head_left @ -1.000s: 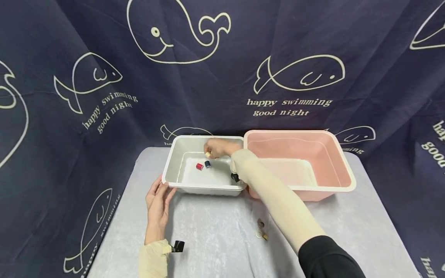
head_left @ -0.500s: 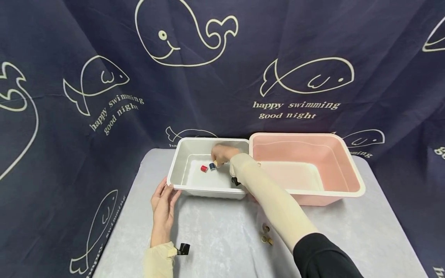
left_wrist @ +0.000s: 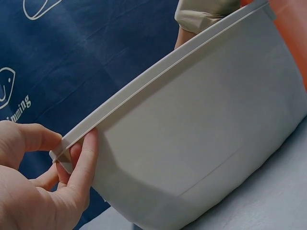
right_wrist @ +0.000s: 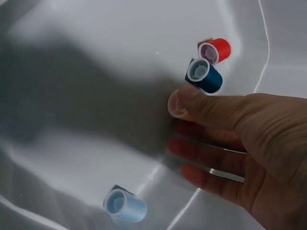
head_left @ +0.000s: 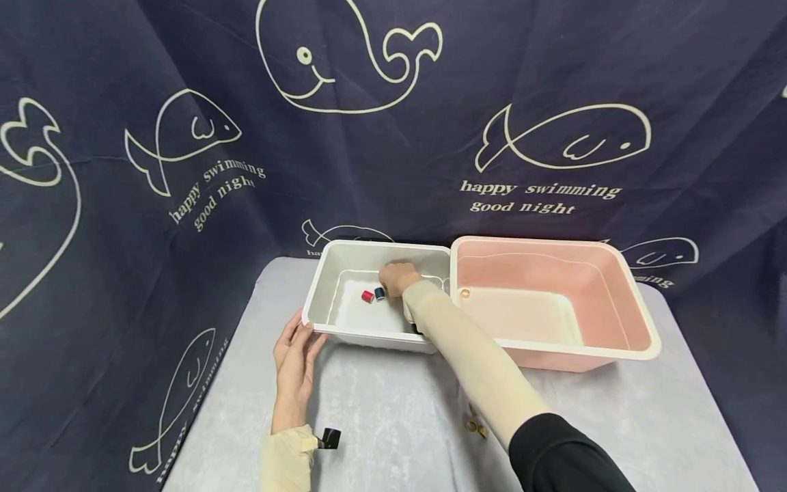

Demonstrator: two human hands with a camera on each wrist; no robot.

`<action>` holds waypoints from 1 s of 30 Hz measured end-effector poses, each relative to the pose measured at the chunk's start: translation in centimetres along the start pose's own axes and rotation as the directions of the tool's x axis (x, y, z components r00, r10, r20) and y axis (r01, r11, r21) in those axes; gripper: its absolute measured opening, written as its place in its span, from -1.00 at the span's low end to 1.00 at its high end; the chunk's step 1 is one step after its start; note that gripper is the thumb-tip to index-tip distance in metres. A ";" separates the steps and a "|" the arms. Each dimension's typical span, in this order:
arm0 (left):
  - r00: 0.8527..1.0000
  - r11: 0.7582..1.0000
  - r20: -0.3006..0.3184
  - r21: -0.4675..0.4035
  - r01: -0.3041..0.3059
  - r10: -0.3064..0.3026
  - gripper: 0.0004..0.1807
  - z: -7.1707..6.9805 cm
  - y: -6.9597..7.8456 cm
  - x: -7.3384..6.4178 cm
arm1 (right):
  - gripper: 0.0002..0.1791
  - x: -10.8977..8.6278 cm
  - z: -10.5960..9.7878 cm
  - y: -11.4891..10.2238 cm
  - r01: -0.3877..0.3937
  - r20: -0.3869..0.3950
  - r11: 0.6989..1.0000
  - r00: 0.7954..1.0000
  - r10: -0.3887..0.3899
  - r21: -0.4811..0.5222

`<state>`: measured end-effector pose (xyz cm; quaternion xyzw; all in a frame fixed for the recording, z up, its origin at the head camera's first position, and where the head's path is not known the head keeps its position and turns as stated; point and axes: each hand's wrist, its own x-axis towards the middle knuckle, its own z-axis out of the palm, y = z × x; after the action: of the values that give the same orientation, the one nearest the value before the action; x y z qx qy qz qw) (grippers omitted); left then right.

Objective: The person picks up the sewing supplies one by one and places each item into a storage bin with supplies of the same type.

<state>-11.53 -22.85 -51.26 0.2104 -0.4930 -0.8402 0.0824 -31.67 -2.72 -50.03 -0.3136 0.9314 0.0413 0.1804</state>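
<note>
At the front left corner of the grey-white plastic tub (head_left: 369,333), my left hand (head_left: 294,359) grips the rim, thumb on top and fingers beneath. My right hand (head_left: 398,277) is down inside that tub. In the right wrist view it pinches a pale spool of thread (right_wrist: 176,106) between thumb and index finger, mostly covered by the thumb. Right beside it lies a dark teal thread spool (right_wrist: 207,76), and past that a red thread spool (right_wrist: 219,50). A light blue thread spool (right_wrist: 128,207) lies apart, near the tub's wall.
A pink tub (head_left: 568,349) stands against the grey one's right side, with a small gold ring-shaped piece (head_left: 465,293) inside. Several small brass-coloured pieces (head_left: 473,427) lie on the table near the right forearm. A dark printed cloth (head_left: 381,164) hangs behind.
My right hand has lowered the pale spool towards the tub floor, beside the teal one. My left hand keeps its grip on the rim. The head view has shifted slightly.
</note>
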 end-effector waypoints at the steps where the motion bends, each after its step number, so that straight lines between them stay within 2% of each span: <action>1: 1.000 1.000 0.000 0.001 0.000 0.000 -0.46 0.0 0.0 -0.1 | -0.79 0.0 0.1 -0.1 -0.006 -0.004 1.000 1.000 0.006 -0.014; 6: 1.000 1.000 0.009 0.005 -0.011 0.011 -0.45 -0.2 0.2 -0.2 | -0.73 0.3 0.2 -0.3 -0.022 -0.018 1.000 1.000 0.022 -0.021; 16: 1.000 1.000 0.016 -0.012 -0.004 0.004 -0.46 -0.2 -0.1 0.3 | -0.80 0.4 -0.1 -0.2 -0.042 -0.010 0.998 0.999 0.041 -0.040; 23: 1.000 1.000 0.006 -0.019 -0.003 0.003 -0.47 -0.3 -0.2 0.2 | -0.76 -0.6 -2.6 -0.6 -0.034 0.027 0.999 0.999 0.034 -0.024; 26: 1.000 1.000 0.011 -0.016 -0.003 0.003 -0.46 -0.3 -0.2 0.2 | -0.79 -1.4 -4.0 -0.7 -0.017 0.014 1.000 1.000 0.018 -0.009; 30: 1.000 1.000 0.009 -0.023 -0.005 0.005 -0.47 -0.2 -0.2 0.2 | -0.82 -3.0 -6.1 -1.0 0.024 -0.010 0.998 1.000 -0.024 0.065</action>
<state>-11.57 -22.96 -51.54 0.2043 -0.4841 -0.8466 0.0848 -30.77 -2.93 -43.20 -0.3190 0.9292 0.0074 0.1865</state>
